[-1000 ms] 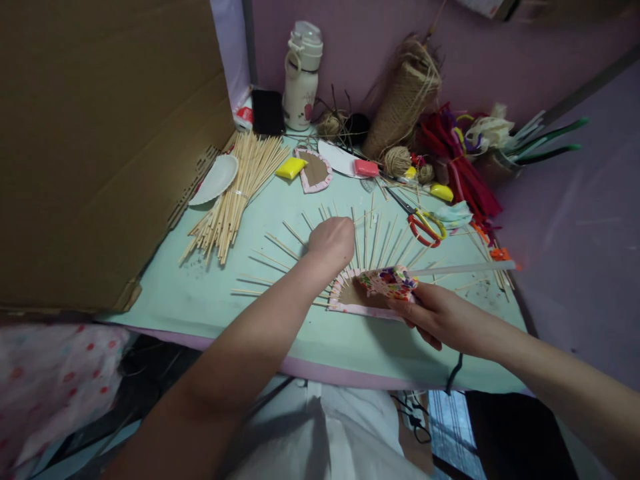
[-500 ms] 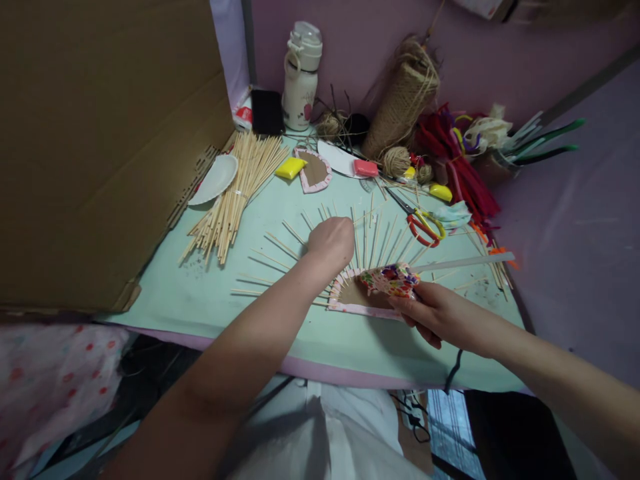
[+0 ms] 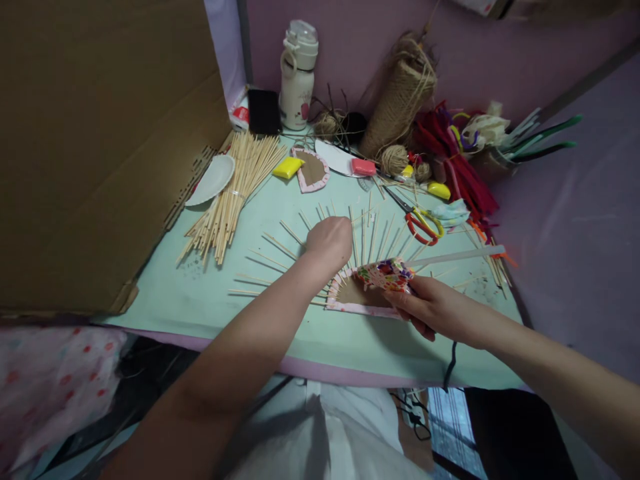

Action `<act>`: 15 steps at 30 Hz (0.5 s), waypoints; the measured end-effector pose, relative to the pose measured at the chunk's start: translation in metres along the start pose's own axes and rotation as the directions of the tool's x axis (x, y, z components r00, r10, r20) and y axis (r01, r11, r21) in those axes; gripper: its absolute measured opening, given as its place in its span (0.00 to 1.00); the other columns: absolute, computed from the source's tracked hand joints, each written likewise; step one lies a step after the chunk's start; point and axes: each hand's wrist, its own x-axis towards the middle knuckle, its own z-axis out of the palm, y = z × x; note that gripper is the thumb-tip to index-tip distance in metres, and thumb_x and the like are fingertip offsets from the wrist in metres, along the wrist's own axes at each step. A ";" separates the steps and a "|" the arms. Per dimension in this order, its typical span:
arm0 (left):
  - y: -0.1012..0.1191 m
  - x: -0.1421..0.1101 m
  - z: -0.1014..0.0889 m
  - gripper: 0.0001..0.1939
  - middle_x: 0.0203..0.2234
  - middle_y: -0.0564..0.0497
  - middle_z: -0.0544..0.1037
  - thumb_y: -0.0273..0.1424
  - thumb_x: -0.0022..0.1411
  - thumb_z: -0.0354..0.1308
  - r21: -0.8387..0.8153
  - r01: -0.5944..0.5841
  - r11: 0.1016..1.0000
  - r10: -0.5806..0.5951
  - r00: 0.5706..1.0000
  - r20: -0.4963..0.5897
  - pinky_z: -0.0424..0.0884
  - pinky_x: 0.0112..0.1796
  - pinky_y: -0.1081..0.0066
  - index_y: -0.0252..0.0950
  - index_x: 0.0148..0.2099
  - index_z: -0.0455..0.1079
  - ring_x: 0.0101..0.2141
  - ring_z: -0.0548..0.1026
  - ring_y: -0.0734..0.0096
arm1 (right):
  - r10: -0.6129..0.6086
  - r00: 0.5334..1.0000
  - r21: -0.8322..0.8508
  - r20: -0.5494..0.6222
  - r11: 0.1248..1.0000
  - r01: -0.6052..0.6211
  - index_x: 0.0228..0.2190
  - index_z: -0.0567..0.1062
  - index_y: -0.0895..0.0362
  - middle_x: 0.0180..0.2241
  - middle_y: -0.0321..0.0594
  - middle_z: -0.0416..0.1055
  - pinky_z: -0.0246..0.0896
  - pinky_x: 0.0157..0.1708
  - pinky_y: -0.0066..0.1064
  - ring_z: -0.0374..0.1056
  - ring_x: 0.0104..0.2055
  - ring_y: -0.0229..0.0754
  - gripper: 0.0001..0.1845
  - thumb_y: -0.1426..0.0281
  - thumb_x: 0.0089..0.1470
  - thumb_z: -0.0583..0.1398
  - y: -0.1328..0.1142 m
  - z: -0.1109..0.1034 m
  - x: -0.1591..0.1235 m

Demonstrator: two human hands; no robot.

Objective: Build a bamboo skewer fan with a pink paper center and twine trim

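Note:
On the table lies a half-round cardboard piece (image 3: pixel 367 297) with a pink-and-white edging. Thin wooden sticks (image 3: pixel 283 243) fan out from its curved edge. My left hand (image 3: pixel 330 239) is closed over the top of the fan, its fingertips hidden below; a stick pokes out beside it. My right hand (image 3: pixel 425 303) grips a flower-patterned hot glue gun (image 3: pixel 385 274) low over the cardboard, the nozzle towards the curved edge. A translucent glue stick (image 3: pixel 457 256) juts from the gun's back.
A bundle of wooden sticks (image 3: pixel 230 200) and a white paper plate piece (image 3: pixel 216 179) lie left. Scissors (image 3: pixel 423 223) lie to the right. Behind stand a bottle (image 3: pixel 299 77) and a twine spool (image 3: pixel 400 100). A large cardboard sheet (image 3: pixel 110 153) borders the left side.
The glue gun and my right hand have shifted slightly left and up along the curved edge. My left hand stays in place; the whole view has moved a little.

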 end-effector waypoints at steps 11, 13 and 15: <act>-0.001 0.000 0.001 0.12 0.37 0.37 0.79 0.23 0.58 0.53 -0.001 -0.006 1.000 0.006 1.000 -0.011 0.70 0.37 0.66 0.29 0.41 0.76 0.39 0.78 0.57 | -0.005 1.000 0.003 0.005 1.000 0.005 0.24 0.60 0.53 0.16 0.30 0.61 0.52 0.16 0.25 0.59 0.15 0.33 0.21 0.49 0.55 0.52 -0.002 0.001 -0.002; -0.001 0.000 0.002 0.11 0.37 0.37 0.79 0.23 0.58 0.53 -0.004 -0.011 1.000 0.011 1.000 -0.022 0.70 0.36 0.66 0.30 0.40 0.76 0.38 0.78 0.57 | 0.010 1.000 0.012 0.018 1.000 -0.010 0.25 0.60 0.53 0.16 0.29 0.60 0.51 0.15 0.26 0.58 0.14 0.33 0.20 0.50 0.54 0.53 -0.003 0.001 -0.004; -0.002 0.000 0.002 0.11 0.36 0.37 0.79 0.23 0.58 0.53 0.000 -0.013 1.000 0.013 0.999 -0.030 0.70 0.36 0.67 0.30 0.40 0.76 0.38 0.78 0.57 | 0.026 0.999 0.026 0.023 0.999 -0.027 0.26 0.60 0.53 0.16 0.29 0.59 0.51 0.15 0.26 0.58 0.14 0.34 0.20 0.50 0.53 0.54 -0.004 0.002 -0.005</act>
